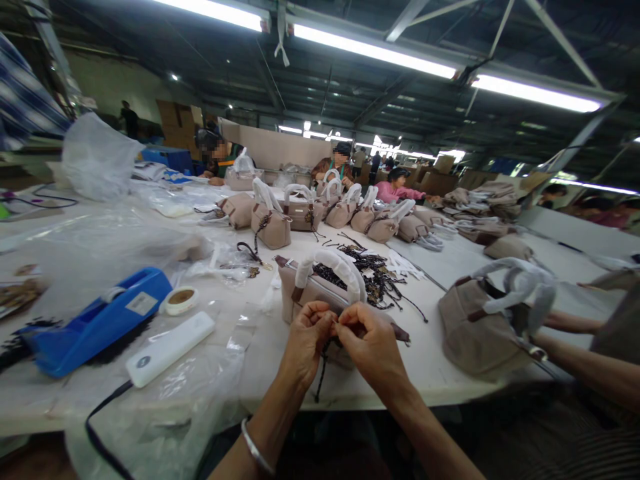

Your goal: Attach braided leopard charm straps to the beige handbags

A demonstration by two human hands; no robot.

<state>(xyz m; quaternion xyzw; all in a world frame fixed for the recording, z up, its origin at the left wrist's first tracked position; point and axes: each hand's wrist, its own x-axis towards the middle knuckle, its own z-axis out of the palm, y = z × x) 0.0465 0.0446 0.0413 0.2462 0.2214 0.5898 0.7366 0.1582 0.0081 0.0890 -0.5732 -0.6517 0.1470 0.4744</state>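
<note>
A beige handbag (293, 287) with white-wrapped handles (333, 263) stands upright on the table right in front of me. My left hand (313, 337) and my right hand (367, 340) meet at its near side, thumbs and forefingers pinched together, fingertips almost touching. What they pinch is too small and too covered by fingers to make out. Just under the fingertips a black braided cord (323, 373) dangles against the bag and the table. Behind the bag lies a tangled heap of black cords (357, 263) with small metal parts.
To the left are a blue tape dispenser (100, 327), a tape roll (181, 301), a white corded device (170, 348) and plastic sheeting (125, 240). Several beige bags (270, 227) stand farther back. A co-worker's arms (575, 340) reach around another bag (475, 327) at right.
</note>
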